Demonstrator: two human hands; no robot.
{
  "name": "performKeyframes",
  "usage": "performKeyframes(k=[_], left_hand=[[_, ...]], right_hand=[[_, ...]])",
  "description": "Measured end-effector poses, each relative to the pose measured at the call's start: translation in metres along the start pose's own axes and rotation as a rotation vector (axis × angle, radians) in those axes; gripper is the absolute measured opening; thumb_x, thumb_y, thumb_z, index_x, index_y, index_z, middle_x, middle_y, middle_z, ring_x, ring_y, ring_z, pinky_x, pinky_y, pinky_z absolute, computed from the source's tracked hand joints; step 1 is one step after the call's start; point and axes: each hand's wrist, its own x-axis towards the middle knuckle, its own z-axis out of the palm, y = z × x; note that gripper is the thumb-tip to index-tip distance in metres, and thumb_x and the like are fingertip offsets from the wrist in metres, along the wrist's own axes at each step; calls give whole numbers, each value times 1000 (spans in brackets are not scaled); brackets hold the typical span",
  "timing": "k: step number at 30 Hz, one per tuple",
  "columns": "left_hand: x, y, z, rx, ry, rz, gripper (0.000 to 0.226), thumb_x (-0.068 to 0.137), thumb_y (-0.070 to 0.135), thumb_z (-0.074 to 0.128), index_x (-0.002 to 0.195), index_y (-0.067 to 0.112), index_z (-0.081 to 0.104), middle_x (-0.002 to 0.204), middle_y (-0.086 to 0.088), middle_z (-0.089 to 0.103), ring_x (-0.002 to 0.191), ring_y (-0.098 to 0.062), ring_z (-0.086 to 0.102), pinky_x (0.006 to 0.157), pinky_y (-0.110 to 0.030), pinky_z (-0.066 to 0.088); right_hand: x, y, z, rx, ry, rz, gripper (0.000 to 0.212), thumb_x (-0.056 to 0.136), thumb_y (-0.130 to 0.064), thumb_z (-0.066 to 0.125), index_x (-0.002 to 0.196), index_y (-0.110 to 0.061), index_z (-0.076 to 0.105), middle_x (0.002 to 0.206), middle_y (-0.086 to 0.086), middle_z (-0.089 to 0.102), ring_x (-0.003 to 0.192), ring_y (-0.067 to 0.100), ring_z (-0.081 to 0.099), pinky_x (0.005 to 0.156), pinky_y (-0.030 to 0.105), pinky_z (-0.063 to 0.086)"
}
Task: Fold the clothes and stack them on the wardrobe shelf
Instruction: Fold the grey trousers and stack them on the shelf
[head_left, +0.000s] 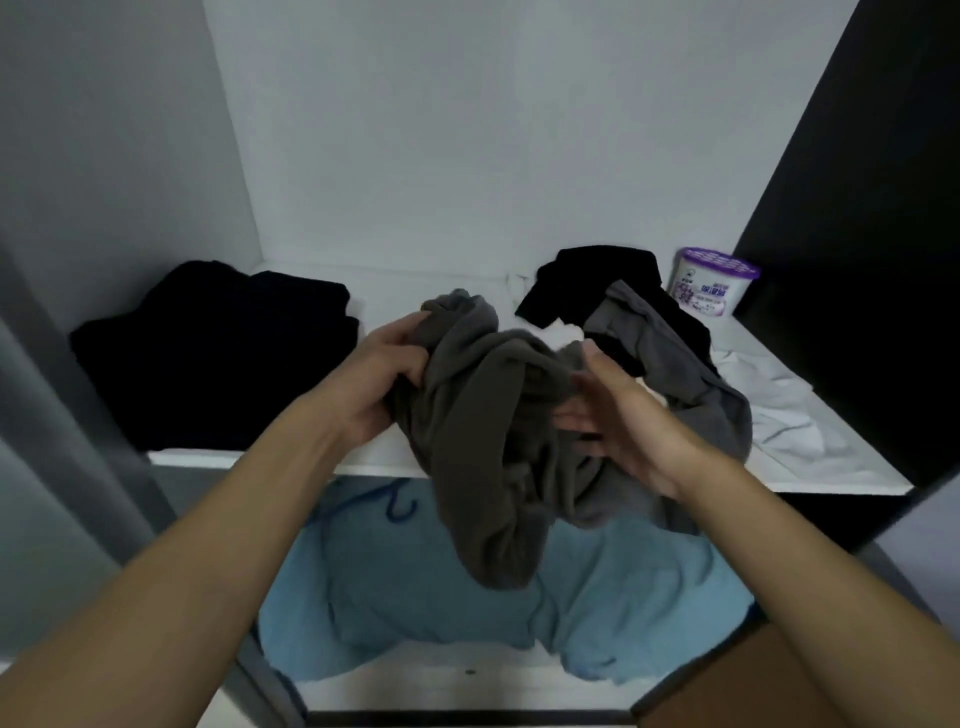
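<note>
- Dark grey fleece garment (483, 426) is held over the front edge of the white wardrobe shelf (218, 457); a bare strip separates it from the folded black garment (218, 353) on the left.
- White tub with purple lid (711, 283), back right: label unreadable.
- Left hand (387, 374): fingers clamped on the garment's left side.
- Right hand (623, 415): fingers straight, apart, against its folds.

The only print in view is on the label of the white tub (714, 283) with a purple lattice lid, which stands at the back right corner of the wardrobe shelf (395, 299). The label carries purple characters and a small dark mark at its upper left, all too blurred to read. No other lettering can be made out.
</note>
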Motion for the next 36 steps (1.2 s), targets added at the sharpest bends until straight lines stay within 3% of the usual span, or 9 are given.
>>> performKeyframes(k=[3, 6, 9, 15, 19, 23, 30, 33, 36], left_hand=[[-55, -24, -14, 78, -60, -14, 59, 46, -10, 45, 83, 23, 77, 77, -4, 68, 74, -17, 65, 60, -22, 51], [-105, -56, -24, 110, -75, -118, 44, 47, -5, 44, 80, 13, 67, 77, -4, 63, 74, -16, 58, 58, -20, 45], [-145, -83, -36, -149, -67, -214, 16, 69, 7, 57, 80, 13, 67, 82, -6, 65, 75, -19, 63, 65, -25, 52], [-187, -118, -56, -543, 139, -392, 53, 83, 56, 64, 115, 14, 76, 121, -10, 72, 107, -26, 71, 85, -37, 58], [-205, -138, -41, -297, 227, -530, 14, 83, 27, 76, 87, 16, 83, 102, -12, 77, 83, -25, 76, 66, -34, 61], [-222, -151, -25, -188, 231, -539, 20, 73, 8, 68, 91, 9, 76, 89, -11, 76, 74, -22, 72, 62, -29, 57], [-241, -146, 13, -14, 70, -489, 50, 51, 4, 63, 99, 11, 74, 96, -6, 77, 90, -23, 71, 71, -31, 56], [-254, -141, 35, 0, -10, -438, 37, 51, -1, 60, 83, 10, 76, 88, -4, 75, 85, -20, 69, 76, -32, 55], [-275, -137, 61, 13, -72, -432, 31, 50, -7, 57, 68, 8, 76, 80, -5, 73, 78, -18, 69, 76, -28, 57]], right_hand=[[-26, 24, 69, 194, -169, 58, 66, 79, -73, 60, 125, -25, 67, 104, 9, 70, 95, 26, 64, 87, 41, 48], [-51, 64, 129, 213, -42, 16, 39, 91, -18, 68, 129, -21, 60, 110, 7, 75, 96, 21, 72, 78, 34, 58], [-80, 99, 167, 146, 106, -26, 48, 87, 12, 58, 125, -16, 64, 115, 7, 74, 110, 23, 68, 95, 35, 56], [-138, 135, 199, -431, -73, -361, 46, 80, 3, 57, 123, -12, 67, 115, 3, 68, 112, 19, 64, 97, 32, 52], [-170, 173, 208, -785, -192, -387, 49, 87, -2, 57, 135, -15, 59, 117, 3, 60, 110, 19, 57, 92, 29, 47], [-191, 190, 199, -972, -294, -163, 42, 93, -19, 58, 135, -24, 60, 128, -2, 62, 115, 14, 57, 95, 27, 45], [-218, 158, 133, -567, 382, -162, 5, 91, -14, 67, 94, -17, 70, 89, -12, 71, 82, -2, 64, 75, 25, 50], [-234, 149, 116, -374, 146, -90, 52, 90, -20, 72, 137, -22, 50, 124, -12, 62, 116, -5, 55, 98, 18, 46], [-258, 152, 114, -336, -168, -67, 76, 87, -15, 76, 147, -33, 33, 134, -27, 56, 127, -15, 46, 99, 5, 38]])
